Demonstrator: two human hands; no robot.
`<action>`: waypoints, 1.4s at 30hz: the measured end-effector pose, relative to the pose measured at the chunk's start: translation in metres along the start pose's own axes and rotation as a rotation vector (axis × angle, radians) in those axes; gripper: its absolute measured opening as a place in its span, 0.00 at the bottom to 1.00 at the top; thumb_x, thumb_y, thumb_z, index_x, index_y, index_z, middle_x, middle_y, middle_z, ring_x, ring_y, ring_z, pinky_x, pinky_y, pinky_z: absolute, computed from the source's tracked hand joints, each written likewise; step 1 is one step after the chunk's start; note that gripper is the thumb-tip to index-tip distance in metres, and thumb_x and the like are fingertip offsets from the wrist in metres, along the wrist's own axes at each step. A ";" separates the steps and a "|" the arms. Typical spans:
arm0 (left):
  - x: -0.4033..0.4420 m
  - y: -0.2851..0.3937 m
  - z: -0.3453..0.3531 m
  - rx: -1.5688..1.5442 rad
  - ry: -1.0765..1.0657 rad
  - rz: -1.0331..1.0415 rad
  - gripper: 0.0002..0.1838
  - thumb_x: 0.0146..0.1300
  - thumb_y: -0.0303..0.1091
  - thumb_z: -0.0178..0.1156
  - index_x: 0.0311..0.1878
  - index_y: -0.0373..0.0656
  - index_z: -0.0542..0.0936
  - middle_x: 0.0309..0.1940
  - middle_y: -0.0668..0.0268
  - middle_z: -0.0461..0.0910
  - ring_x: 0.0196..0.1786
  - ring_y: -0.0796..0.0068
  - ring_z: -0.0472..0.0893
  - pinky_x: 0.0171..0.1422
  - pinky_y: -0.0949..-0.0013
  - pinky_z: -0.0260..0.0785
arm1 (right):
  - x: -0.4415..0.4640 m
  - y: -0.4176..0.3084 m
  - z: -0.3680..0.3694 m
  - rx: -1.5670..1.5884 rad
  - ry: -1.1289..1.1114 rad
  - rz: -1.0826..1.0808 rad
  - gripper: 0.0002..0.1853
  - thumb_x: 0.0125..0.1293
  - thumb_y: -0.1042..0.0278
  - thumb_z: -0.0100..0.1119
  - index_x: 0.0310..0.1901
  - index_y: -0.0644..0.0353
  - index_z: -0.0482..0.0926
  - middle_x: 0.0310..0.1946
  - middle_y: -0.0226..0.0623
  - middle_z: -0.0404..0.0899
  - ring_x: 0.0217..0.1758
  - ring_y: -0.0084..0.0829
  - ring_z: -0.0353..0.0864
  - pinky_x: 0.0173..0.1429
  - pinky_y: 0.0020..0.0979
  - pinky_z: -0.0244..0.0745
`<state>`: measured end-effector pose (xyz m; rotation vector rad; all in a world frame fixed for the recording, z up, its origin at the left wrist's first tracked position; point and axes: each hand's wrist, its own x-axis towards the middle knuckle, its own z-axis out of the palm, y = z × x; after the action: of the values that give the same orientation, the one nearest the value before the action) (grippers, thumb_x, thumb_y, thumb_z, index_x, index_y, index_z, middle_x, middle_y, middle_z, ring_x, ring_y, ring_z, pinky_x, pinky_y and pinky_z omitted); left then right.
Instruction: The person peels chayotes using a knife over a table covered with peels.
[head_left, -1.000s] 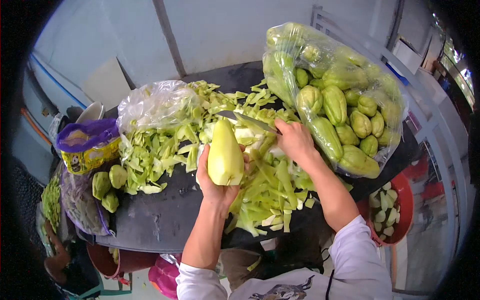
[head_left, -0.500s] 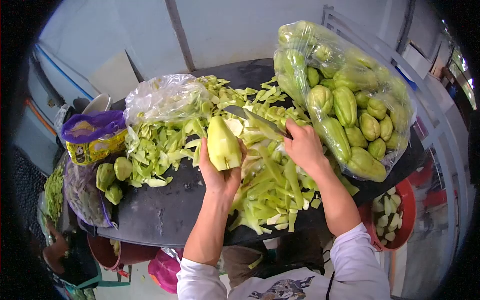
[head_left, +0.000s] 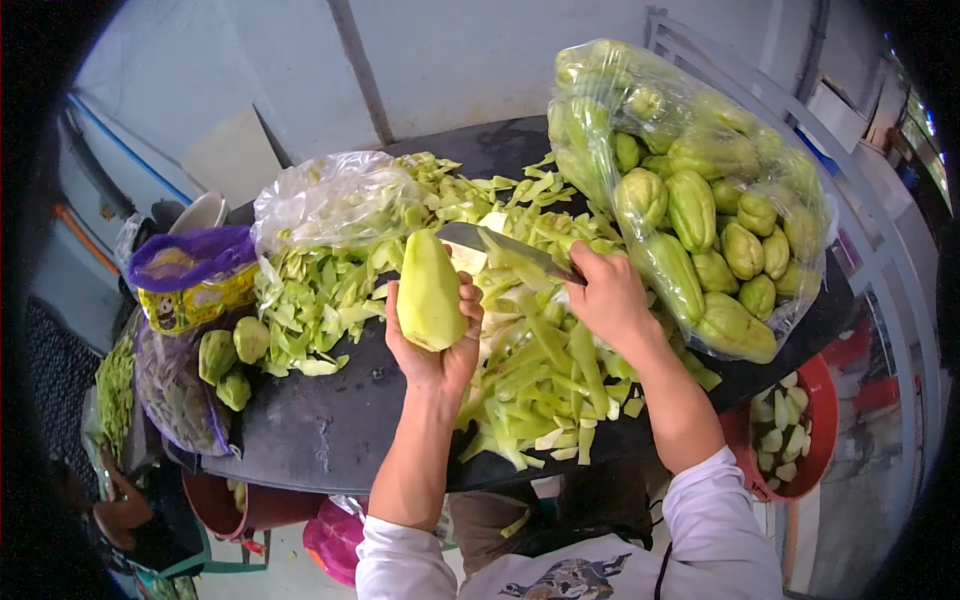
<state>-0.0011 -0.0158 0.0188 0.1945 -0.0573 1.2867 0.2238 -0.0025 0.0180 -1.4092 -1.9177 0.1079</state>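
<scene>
Left hand (head_left: 432, 365): you cup chayote (head_left: 430, 292) from beneath, leaving its top exposed | Right hand (head_left: 614, 298): you clench knife (head_left: 537, 258) by handle, so its tip points chayote-ward

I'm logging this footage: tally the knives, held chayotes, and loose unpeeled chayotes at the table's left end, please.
Knife: 1
Held chayote: 1
Loose unpeeled chayotes: 3
Total: 5
</scene>
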 end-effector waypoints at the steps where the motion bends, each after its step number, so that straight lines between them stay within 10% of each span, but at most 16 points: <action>1: 0.000 0.000 0.002 -0.038 0.007 0.008 0.33 0.70 0.56 0.48 0.66 0.37 0.68 0.46 0.54 0.73 0.45 0.63 0.74 0.49 0.67 0.74 | 0.000 -0.001 0.000 0.005 0.011 -0.008 0.12 0.54 0.74 0.63 0.39 0.62 0.73 0.26 0.51 0.81 0.33 0.56 0.81 0.38 0.52 0.74; 5: 0.002 -0.008 0.015 0.124 0.249 0.142 0.31 0.71 0.55 0.47 0.66 0.39 0.68 0.46 0.53 0.73 0.44 0.62 0.74 0.51 0.66 0.73 | 0.000 -0.004 -0.003 0.015 0.011 0.006 0.11 0.54 0.74 0.62 0.39 0.62 0.73 0.26 0.51 0.81 0.32 0.56 0.81 0.38 0.52 0.74; 14: 0.000 0.003 -0.002 0.010 -0.158 -0.008 0.32 0.71 0.57 0.49 0.66 0.41 0.68 0.53 0.48 0.73 0.46 0.59 0.76 0.49 0.65 0.76 | 0.001 -0.001 -0.006 0.027 0.003 0.000 0.10 0.56 0.74 0.61 0.37 0.64 0.72 0.26 0.51 0.80 0.32 0.56 0.81 0.37 0.51 0.74; 20: 0.006 0.005 0.002 0.061 0.269 0.109 0.31 0.72 0.55 0.46 0.66 0.39 0.68 0.55 0.46 0.73 0.48 0.55 0.78 0.50 0.63 0.79 | 0.002 -0.006 -0.011 -0.017 -0.006 0.127 0.10 0.57 0.73 0.64 0.36 0.62 0.71 0.27 0.47 0.80 0.32 0.53 0.81 0.38 0.49 0.74; 24: 0.012 0.029 -0.018 0.654 0.271 -0.025 0.31 0.71 0.48 0.51 0.67 0.34 0.66 0.53 0.48 0.77 0.46 0.54 0.81 0.49 0.62 0.77 | 0.001 -0.002 -0.015 0.043 -0.031 0.185 0.12 0.58 0.76 0.64 0.39 0.64 0.70 0.31 0.50 0.78 0.36 0.54 0.80 0.41 0.49 0.73; 30: 0.015 0.010 -0.012 2.279 0.320 0.397 0.36 0.64 0.39 0.62 0.71 0.33 0.62 0.60 0.45 0.71 0.53 0.48 0.78 0.59 0.59 0.73 | -0.004 0.007 -0.016 0.092 -0.033 0.178 0.18 0.51 0.84 0.67 0.39 0.66 0.66 0.33 0.49 0.76 0.34 0.44 0.81 0.40 0.43 0.76; 35: 0.019 -0.031 0.019 2.570 -0.205 0.606 0.42 0.48 0.26 0.64 0.71 0.60 0.69 0.74 0.51 0.52 0.74 0.43 0.51 0.77 0.45 0.46 | -0.001 0.007 -0.028 0.236 -0.041 0.175 0.17 0.50 0.82 0.69 0.36 0.66 0.68 0.30 0.48 0.77 0.35 0.49 0.81 0.40 0.45 0.74; 42: 0.051 -0.064 0.016 2.902 -0.301 0.605 0.48 0.41 0.24 0.61 0.70 0.75 0.69 0.78 0.59 0.48 0.76 0.46 0.51 0.76 0.41 0.42 | 0.000 0.007 -0.044 0.318 -0.009 0.208 0.14 0.50 0.82 0.68 0.34 0.67 0.71 0.29 0.48 0.80 0.35 0.49 0.82 0.40 0.45 0.75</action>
<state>0.0755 0.0130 0.0353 2.8995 1.6709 0.7855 0.2559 -0.0150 0.0462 -1.3846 -1.6681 0.4968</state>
